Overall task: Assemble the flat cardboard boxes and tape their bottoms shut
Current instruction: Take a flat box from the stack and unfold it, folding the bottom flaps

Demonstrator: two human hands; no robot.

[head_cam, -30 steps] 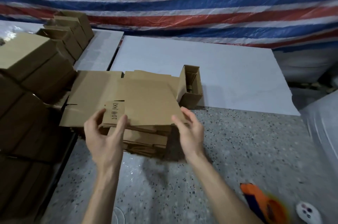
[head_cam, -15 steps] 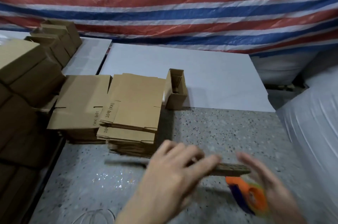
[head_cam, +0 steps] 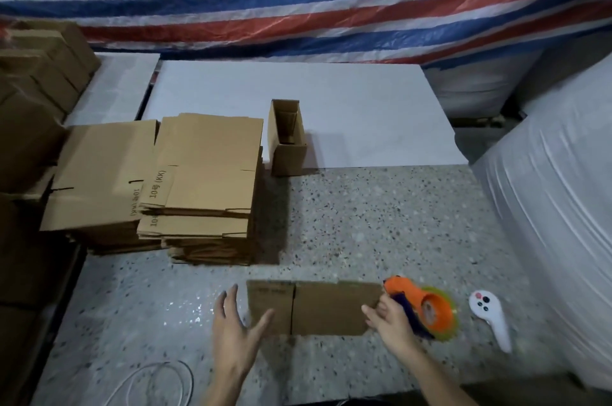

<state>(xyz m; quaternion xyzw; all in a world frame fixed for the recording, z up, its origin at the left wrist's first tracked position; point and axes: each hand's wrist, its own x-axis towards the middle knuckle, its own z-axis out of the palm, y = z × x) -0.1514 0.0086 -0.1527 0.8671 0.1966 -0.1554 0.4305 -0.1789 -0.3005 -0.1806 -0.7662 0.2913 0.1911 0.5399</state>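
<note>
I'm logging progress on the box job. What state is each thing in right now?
Flat box: folded flat, lying on the table.
Left hand: open, thumb on the flat box.
Right hand: pinches the flat box's right end.
Tape dispenser: lying on the table behind the right hand.
Small box: assembled, upright, top open.
Box stacks: folded flat, not yet assembled.

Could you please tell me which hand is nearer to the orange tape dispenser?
Right. The right hand holds the flat box at its right edge, right beside the tape dispenser; the left hand is at the box's left edge, farther away.
</note>
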